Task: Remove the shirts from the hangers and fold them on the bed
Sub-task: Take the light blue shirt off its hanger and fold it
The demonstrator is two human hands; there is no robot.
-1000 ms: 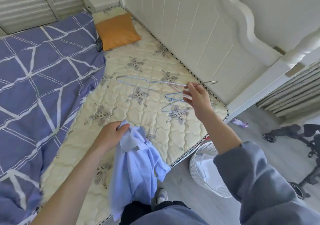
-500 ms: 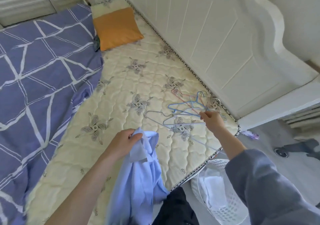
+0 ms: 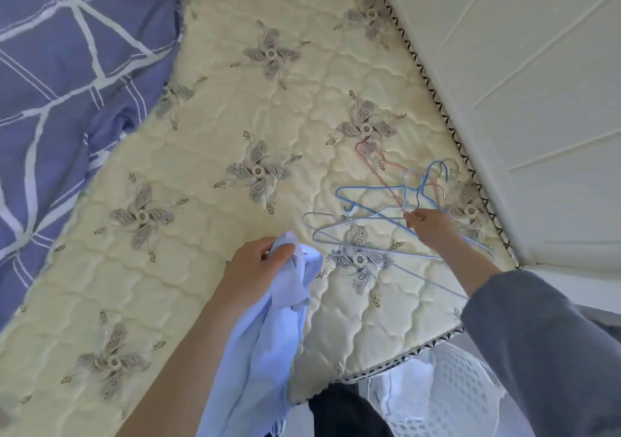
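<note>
I see my left hand (image 3: 260,262) with its fingers closed around the collar end of a light blue shirt (image 3: 265,332), which hangs down past the edge of the bed (image 3: 208,174). My right hand (image 3: 428,226) pinches a pale blue hanger (image 3: 339,235) that lies on the mattress beside other wire hangers (image 3: 386,191).

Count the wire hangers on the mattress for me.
4, tangled near the mattress corner: a pink hanger farthest back, a blue hanger over it, two pale hangers nearest, by the right hand. Overlap may hide more.
</note>
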